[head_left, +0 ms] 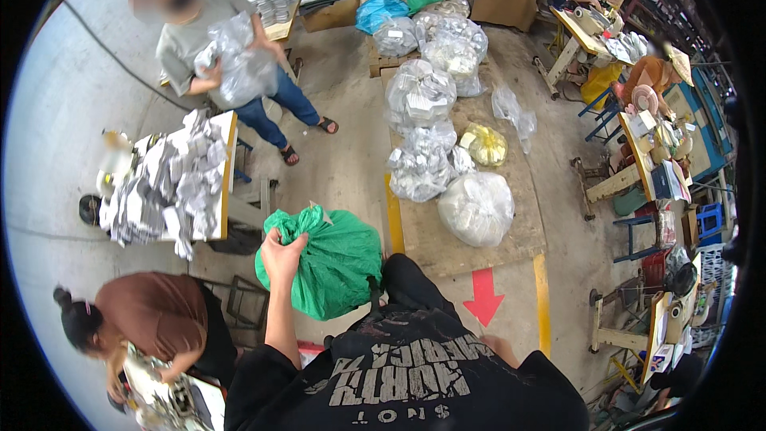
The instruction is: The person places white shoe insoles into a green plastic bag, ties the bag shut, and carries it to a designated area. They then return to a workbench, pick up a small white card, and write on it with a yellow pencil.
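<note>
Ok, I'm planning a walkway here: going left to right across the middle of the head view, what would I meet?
Pile of grey-white pieces, green sack, left yellow floor stripe, large whitish bag, right yellow floor stripe, blue stool.

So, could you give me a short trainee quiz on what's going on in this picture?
1. Which hand of the camera wearer grips the green bag?
2. True or false: the red arrow points away from the wearer.
3. What does the person standing at upper left hold? A: a cardboard box; B: a clear plastic bag; C: a blue stool.

Key
1. The left hand, at the bag's gathered top.
2. False; it points toward the wearer.
3. B.
</note>
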`<state>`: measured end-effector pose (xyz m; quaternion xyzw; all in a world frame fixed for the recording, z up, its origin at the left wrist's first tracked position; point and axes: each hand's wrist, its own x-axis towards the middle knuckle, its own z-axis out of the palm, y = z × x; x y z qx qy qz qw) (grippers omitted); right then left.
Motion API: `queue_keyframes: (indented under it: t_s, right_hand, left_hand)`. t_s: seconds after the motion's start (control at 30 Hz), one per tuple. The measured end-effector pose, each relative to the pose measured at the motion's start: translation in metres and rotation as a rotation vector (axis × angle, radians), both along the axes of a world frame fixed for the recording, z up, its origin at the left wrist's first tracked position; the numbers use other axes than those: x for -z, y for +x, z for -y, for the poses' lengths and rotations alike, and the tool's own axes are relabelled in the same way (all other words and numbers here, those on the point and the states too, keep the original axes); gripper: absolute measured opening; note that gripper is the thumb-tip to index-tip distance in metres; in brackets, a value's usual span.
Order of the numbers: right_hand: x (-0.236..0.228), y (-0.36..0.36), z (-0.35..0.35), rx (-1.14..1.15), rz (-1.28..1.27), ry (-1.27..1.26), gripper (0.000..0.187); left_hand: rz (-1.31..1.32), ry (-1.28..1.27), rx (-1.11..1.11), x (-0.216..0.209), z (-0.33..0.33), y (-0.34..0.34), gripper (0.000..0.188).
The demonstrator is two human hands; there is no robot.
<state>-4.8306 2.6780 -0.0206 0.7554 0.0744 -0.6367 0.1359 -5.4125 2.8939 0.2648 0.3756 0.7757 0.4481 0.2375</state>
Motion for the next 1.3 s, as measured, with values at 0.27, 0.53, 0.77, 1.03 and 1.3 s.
queue_keyframes:
  t_s: [0.27,0.53,0.77,1.03,1.3]
  right_hand:
    - [0.023,-0.095,-0.258,0.113,-0.098,0.040,0.040]
    - [-0.077,-0.210,-0.710,-0.229,-0.211,0.743,0.045]
    - [-0.076,-0.275,-0.895,0.002,-0.149,0.647,0.054]
    - [0.020,-0.302,-0.940,0.472,-0.048,0.206,0.038]
    - [0.042,-0.325,-1.151,0.291,-0.068,0.216,0.039]
  left_hand:
    - [0.211,0.226,0.148,-0.036,-0.294,-0.027,0.021]
    - [0.448,0.416,0.122,-0.104,-0.518,-0.066,0.022]
    - [0.600,0.575,0.176,-0.123,-0.754,-0.109,0.024]
    - [0.734,0.539,0.211,-0.119,-0.983,-0.144,0.023]
    - [0.734,0.440,0.209,-0.100,-1.224,-0.154,0.020]
